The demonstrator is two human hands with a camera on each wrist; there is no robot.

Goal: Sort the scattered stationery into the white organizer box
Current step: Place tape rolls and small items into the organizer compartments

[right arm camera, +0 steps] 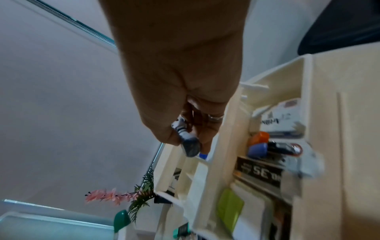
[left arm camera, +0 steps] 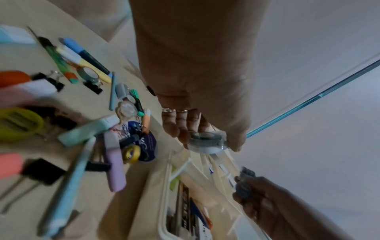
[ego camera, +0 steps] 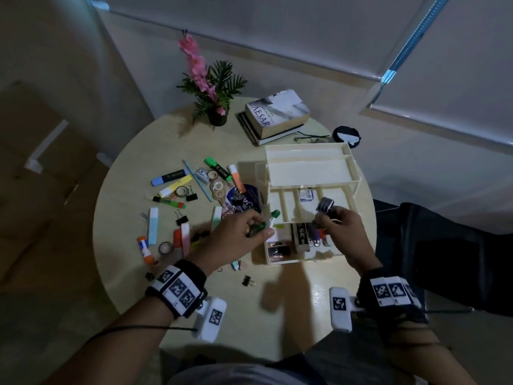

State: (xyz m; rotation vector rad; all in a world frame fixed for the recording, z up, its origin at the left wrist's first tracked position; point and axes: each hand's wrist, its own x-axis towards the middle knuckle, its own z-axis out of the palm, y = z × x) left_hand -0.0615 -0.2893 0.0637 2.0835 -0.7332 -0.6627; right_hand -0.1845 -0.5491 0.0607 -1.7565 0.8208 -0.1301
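The white organizer box [ego camera: 306, 167] stands on the right of the round table, its lower compartments holding pens, a black box and a white packet. Over its front left corner my left hand [ego camera: 259, 229] [left arm camera: 207, 143] pinches a dark green tape roll [ego camera: 256, 227] [left arm camera: 205, 140] between thumb and fingers. A green-capped white tube [ego camera: 274, 215] shows right beside it. My right hand [ego camera: 323, 215] [right arm camera: 185, 140] hovers over the box's middle compartments and pinches a small grey-and-white striped piece [ego camera: 325, 204] [right arm camera: 190, 144]. Highlighters [ego camera: 169, 177], binder clips [ego camera: 181, 219], tape rolls and a glue stick [ego camera: 145, 249] lie scattered to the left.
A potted plant with pink flowers [ego camera: 213, 87] and stacked books [ego camera: 273, 118] stand at the back of the table [ego camera: 133, 273]. Glasses [ego camera: 311, 138] and a black round object [ego camera: 347, 136] lie behind the box. A loose binder clip [ego camera: 248, 280] sits near the front edge.
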